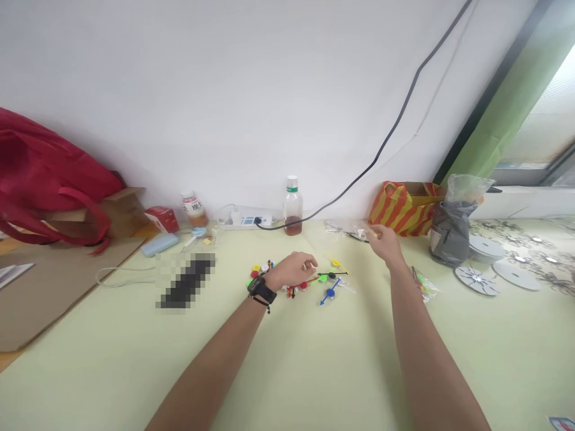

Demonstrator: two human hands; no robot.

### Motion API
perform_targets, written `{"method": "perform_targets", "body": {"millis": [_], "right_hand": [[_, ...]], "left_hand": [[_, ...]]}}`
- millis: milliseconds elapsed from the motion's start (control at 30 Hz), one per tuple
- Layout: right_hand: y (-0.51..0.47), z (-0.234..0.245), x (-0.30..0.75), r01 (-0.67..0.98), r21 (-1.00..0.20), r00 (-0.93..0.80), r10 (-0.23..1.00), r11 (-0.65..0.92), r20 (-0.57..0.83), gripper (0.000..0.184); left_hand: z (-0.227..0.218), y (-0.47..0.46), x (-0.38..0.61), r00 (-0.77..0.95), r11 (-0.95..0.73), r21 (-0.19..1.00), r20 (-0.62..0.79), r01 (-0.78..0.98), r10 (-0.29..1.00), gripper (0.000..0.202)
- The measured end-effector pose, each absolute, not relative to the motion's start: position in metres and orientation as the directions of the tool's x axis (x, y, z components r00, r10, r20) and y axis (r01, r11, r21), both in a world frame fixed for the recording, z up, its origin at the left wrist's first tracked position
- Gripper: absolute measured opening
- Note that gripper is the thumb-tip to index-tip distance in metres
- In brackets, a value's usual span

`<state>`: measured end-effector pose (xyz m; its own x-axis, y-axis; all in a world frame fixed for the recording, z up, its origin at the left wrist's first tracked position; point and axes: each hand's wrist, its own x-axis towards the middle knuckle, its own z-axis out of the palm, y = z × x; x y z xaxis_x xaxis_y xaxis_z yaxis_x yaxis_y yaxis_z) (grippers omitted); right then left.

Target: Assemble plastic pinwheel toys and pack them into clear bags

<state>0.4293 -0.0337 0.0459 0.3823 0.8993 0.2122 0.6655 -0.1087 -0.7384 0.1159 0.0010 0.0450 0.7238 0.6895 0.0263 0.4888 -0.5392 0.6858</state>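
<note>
My left hand, with a black watch on its wrist, rests curled over a scatter of small coloured plastic pieces on the pale green table; what its fingers hold, if anything, is hidden. My right hand reaches further back and to the right, its fingers pinched on a small yellowish piece near a clear plastic bag. A blue piece with a stick lies between the two arms.
Along the wall stand a bottle of brown liquid, a power strip, a small orange-capped bottle and a striped orange bag. Right: a grey bag, white discs. Left: a red bag, brown cardboard.
</note>
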Motion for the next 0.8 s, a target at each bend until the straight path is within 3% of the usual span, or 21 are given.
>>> {"method": "perform_targets", "body": {"millis": [67, 133, 200, 267, 500, 667, 800], "right_hand": [[-0.032, 0.053, 0.417, 0.683, -0.729, 0.289, 0.935, -0.051, 0.205, 0.03], [-0.031, 0.058, 0.4, 0.695, -0.716, 0.088, 0.982, 0.057, 0.164, 0.019], [-0.03, 0.06, 0.38, 0.696, -0.694, -0.188, 0.979, 0.187, 0.076, 0.016], [-0.028, 0.059, 0.362, 0.7, -0.673, -0.335, 0.942, 0.237, -0.016, 0.017], [-0.026, 0.052, 0.354, 0.785, -0.609, -0.326, 0.912, 0.115, -0.249, 0.017], [-0.039, 0.059, 0.384, 0.833, -0.553, -0.254, 0.9, 0.018, -0.354, 0.017], [-0.046, 0.078, 0.383, 0.828, -0.56, -0.196, 0.946, 0.019, -0.258, 0.022]], "left_hand": [[0.054, 0.002, 0.111, 0.728, -0.564, 0.651, 0.024, 0.509, 0.685, 0.021], [0.061, 0.003, 0.107, 0.738, -0.578, 0.624, 0.004, 0.526, 0.675, 0.02], [0.065, 0.002, 0.104, 0.754, -0.59, 0.6, -0.034, 0.54, 0.656, 0.021], [0.065, 0.002, 0.103, 0.775, -0.607, 0.572, -0.081, 0.551, 0.627, 0.021], [0.065, -0.003, 0.104, 0.791, -0.634, 0.53, -0.121, 0.562, 0.6, 0.015], [0.077, 0.001, 0.095, 0.793, -0.593, 0.616, -0.089, 0.519, 0.602, 0.026], [0.087, 0.009, 0.087, 0.725, -0.526, 0.734, 0.065, 0.431, 0.685, 0.032]]}}
